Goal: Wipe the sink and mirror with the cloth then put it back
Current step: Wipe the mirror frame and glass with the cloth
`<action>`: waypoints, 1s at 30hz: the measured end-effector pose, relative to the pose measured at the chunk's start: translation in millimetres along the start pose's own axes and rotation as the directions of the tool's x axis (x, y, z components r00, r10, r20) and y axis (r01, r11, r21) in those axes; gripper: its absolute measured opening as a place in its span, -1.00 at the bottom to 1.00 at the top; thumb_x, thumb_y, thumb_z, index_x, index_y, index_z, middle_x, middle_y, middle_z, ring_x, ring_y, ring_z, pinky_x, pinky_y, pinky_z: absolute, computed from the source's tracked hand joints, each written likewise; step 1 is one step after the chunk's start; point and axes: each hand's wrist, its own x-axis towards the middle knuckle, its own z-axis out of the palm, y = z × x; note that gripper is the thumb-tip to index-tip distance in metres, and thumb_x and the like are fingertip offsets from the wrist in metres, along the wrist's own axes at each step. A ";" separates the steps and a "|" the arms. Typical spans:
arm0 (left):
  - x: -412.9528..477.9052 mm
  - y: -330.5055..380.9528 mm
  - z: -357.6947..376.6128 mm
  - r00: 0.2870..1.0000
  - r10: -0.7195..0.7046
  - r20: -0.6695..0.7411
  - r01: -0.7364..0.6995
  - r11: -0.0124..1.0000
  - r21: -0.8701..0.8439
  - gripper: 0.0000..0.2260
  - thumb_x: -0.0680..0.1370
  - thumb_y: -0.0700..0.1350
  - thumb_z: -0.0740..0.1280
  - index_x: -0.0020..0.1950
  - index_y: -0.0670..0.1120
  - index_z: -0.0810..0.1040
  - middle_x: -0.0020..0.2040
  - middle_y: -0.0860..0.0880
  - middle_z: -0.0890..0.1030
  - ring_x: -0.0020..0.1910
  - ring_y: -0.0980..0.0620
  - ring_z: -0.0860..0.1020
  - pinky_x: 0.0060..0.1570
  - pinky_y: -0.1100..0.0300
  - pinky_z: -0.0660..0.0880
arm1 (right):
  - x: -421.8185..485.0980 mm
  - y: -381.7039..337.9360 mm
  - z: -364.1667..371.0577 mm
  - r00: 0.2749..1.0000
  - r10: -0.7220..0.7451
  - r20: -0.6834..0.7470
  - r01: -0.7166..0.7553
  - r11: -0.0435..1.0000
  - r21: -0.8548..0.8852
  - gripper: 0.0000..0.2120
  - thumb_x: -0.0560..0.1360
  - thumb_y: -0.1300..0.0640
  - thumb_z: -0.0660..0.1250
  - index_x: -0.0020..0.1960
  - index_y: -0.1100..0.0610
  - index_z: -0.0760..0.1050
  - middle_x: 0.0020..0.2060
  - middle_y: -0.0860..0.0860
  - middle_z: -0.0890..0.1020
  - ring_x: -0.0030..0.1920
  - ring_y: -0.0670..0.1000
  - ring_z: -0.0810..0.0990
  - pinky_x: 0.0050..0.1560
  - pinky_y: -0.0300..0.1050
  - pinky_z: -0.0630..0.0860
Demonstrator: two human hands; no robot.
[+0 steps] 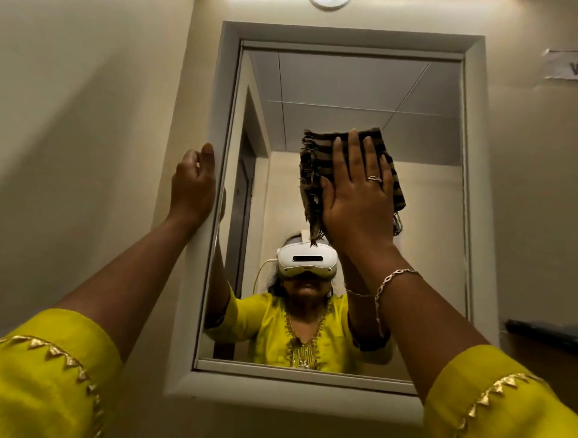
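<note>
A rectangular wall mirror [359, 93] in a broad white frame [475, 156] hangs on a beige wall [78, 109]. The brown and dark striped cloth [316, 162], folded and with frayed fringe along its left and lower edges, lies flat against the glass in the mirror's upper middle, nearer the right edge than the left.

The right hand [356, 200] presses it there with the palm forward and the fingers straight and spread. The fingertips reach the cloth's top edge, and fringe hangs past the heel of the hand. A silver ring [374, 179] sits on one finger and a silver chain bracelet [394, 278] circles the wrist.

The left hand [190, 184] holds the frame's left edge about halfway up. The thumb lies along the front face and the fingers curl round on the wall side.

Both arms wear yellow sleeves [53, 369] trimmed with gold triangles. The glass reflects the person in a yellow top and a white headset [306, 259]; any brand mark on it is too small to tell.

Near the wall's upper right corner a white paper sign [561, 64] carries dark writing. It is blurred and cut by the picture's edge, so it cannot be read.

A round white fixture [329, 2] sits on the wall above the frame's top edge.
</note>
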 end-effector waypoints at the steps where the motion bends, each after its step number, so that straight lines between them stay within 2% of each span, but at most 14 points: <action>1: -0.3 0.1 0.1 1.000 0.000 0.001 0.000 1.000 0.003 -0.68 0.62 0.06 0.01 -0.31 0.03 0.25 -0.37 0.03 0.31 -0.41 0.13 0.29 -0.47 0.45 0.27 | -0.7 6.8 -1.8 1.000 0.007 0.001 -0.007 1.000 -0.007 -0.45 0.55 -0.07 -0.15 0.50 0.09 0.04 0.50 0.11 0.10 0.51 0.11 0.01 0.45 0.02 -0.14; 6: -2.1 0.6 0.0 1.000 -0.003 -0.007 0.003 1.000 0.002 -0.67 0.62 0.07 0.01 -0.32 0.03 0.24 -0.38 0.02 0.30 -0.42 0.11 0.28 -0.39 0.28 0.24 | -6.0 41.0 -11.8 0.999 0.054 -0.009 -0.054 0.998 -0.044 -0.45 0.55 -0.07 -0.14 0.50 0.10 0.05 0.50 0.11 0.10 0.50 0.12 0.02 0.46 0.03 -0.11; 13: -4.3 4.3 -0.8 1.000 0.005 -0.015 -0.005 0.999 0.035 -0.67 0.63 0.07 0.00 -0.33 0.04 0.23 -0.37 0.02 0.30 -0.40 0.12 0.29 -0.37 0.26 0.23 | -8.0 90.3 -26.6 0.995 0.104 0.008 -0.102 0.987 -0.126 -0.42 0.54 -0.10 -0.20 0.50 0.08 0.00 0.51 0.10 0.07 0.51 0.11 -0.01 0.45 0.00 -0.13; 19: -4.9 3.8 -1.6 1.000 0.006 -0.023 -0.005 0.999 0.050 -0.67 0.62 0.09 0.00 -0.33 0.04 0.22 -0.37 0.02 0.31 -0.40 0.11 0.30 -0.37 0.22 0.24 | -12.5 101.3 -29.7 0.989 0.145 0.006 -0.142 0.978 -0.153 -0.42 0.54 -0.10 -0.21 0.51 0.08 -0.04 0.52 0.09 0.03 0.51 0.10 -0.05 0.45 -0.01 -0.17; 23: -3.9 3.5 -0.7 1.000 -0.013 -0.027 0.014 0.999 0.036 -0.68 0.63 0.07 -0.01 -0.32 0.06 0.23 -0.36 0.03 0.31 -0.38 0.14 0.30 -0.35 0.28 0.25 | -24.9 97.8 -30.2 0.978 0.209 -0.025 -0.211 0.966 -0.148 -0.46 0.57 -0.04 -0.09 0.51 0.11 -0.03 0.51 0.12 0.04 0.51 0.13 -0.04 0.46 0.02 -0.16; 26: -3.9 7.1 1.2 0.999 -0.034 -0.036 0.036 0.997 0.062 -0.68 0.63 0.06 -0.03 -0.31 0.07 0.22 -0.35 0.06 0.31 -0.37 0.18 0.29 -0.40 0.43 0.28 | -27.8 88.0 -27.7 0.961 0.277 -0.010 -0.275 0.950 -0.147 -0.45 0.57 -0.05 -0.12 0.51 0.12 -0.08 0.51 0.12 -0.01 0.51 0.13 -0.09 0.46 0.03 -0.20; 30: -4.6 9.8 1.9 0.997 -0.068 -0.035 0.070 0.995 0.076 -0.68 0.63 0.07 -0.04 -0.31 0.07 0.21 -0.34 0.07 0.30 -0.37 0.19 0.28 -0.41 0.45 0.28 | -31.9 63.1 -22.8 0.947 0.320 -0.012 -0.318 0.939 -0.128 -0.44 0.57 -0.06 -0.13 0.51 0.14 -0.09 0.51 0.14 -0.03 0.51 0.15 -0.10 0.46 0.04 -0.22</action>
